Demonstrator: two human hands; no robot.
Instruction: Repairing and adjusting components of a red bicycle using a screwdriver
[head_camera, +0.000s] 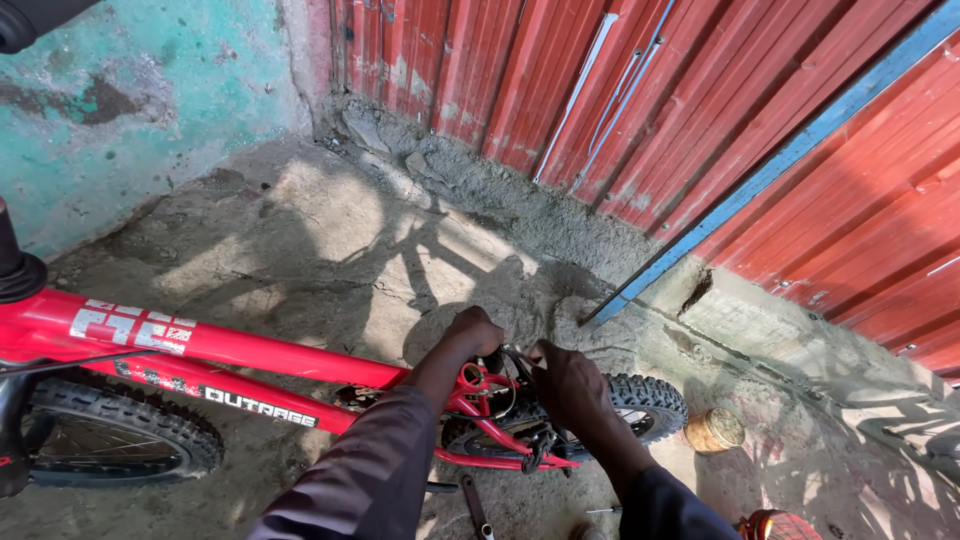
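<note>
Both hands close on the red bicycle (250, 355) near its seat cluster: the left hand (472, 335) grips the frame to steady it, while the right hand (570, 385) pinches a part above the rear tyre (650, 400). A wrench (475, 505) lies on the concrete floor (330, 230) below, a small tin (714, 430) nearby.

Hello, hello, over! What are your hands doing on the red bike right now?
Left hand and right hand both at the seat clamp of the red metal bicycle frame. Grips unclear. Knobby black rear tyre close beside.

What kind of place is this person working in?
Probably an outdoor yard or alley used for bike repair: rough concrete ground, a red corrugated metal wall, and a red bicycle under both hands.
</note>
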